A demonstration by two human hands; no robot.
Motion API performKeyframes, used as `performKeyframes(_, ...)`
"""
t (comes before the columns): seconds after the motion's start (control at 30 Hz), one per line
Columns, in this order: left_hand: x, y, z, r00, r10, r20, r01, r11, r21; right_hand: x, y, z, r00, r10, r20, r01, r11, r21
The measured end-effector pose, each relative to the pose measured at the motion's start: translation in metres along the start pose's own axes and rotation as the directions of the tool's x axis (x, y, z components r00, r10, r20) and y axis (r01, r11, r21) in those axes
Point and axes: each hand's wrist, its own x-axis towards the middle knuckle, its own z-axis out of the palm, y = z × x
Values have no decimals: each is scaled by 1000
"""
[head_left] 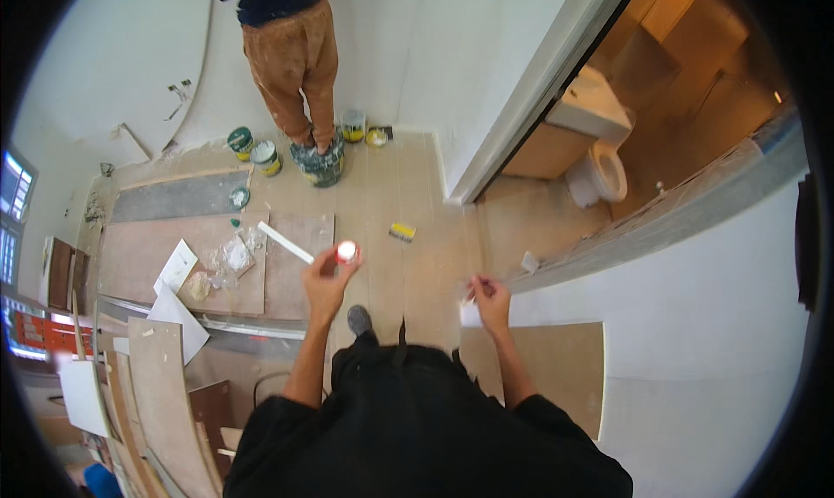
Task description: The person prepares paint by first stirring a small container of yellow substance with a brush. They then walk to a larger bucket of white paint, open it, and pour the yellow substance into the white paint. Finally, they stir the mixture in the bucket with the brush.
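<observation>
My left hand (pixel 326 288) is closed round a small red-rimmed round tub (pixel 347 253) with a white inside, held up over the floor. The fingers of my right hand (pixel 492 303) are pinched together around a thin item that I cannot make out. Beside those fingers is a small white patch, close to the upper corner of a brown board (pixel 556 359). Beyond my hands, a yellow and dark rectangular item (pixel 402 232) lies on the floor.
At the back, a person in brown trousers (pixel 291 59) stands on a bucket (pixel 320 166), with several paint buckets (pixel 266 157) around. On the left lie boards (pixel 174 246), paper (pixel 176 267) and a white strip (pixel 285 242). To the right, a doorway shows a toilet (pixel 599 176).
</observation>
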Motion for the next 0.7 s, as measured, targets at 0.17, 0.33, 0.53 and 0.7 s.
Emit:
performKeyframes(0.17,126,-7,27,991,-26,133,30,999,-26,62,-9,33,982,136,-128,-109,974,196)
performKeyframes(0.33,221,-56,59,979,-110,171,120,992,-48,152,28,55,963,131,-235,-106,988,117)
performKeyframes(0.53,343,-125,111,975,-164,149,166,986,-3,375,65,89,987,131,-96,-100,956,276)
performKeyframes(0.7,453,-229,153,988,-153,-18,153,988,-15,612,107,153,964,186,190,-219,961,168)
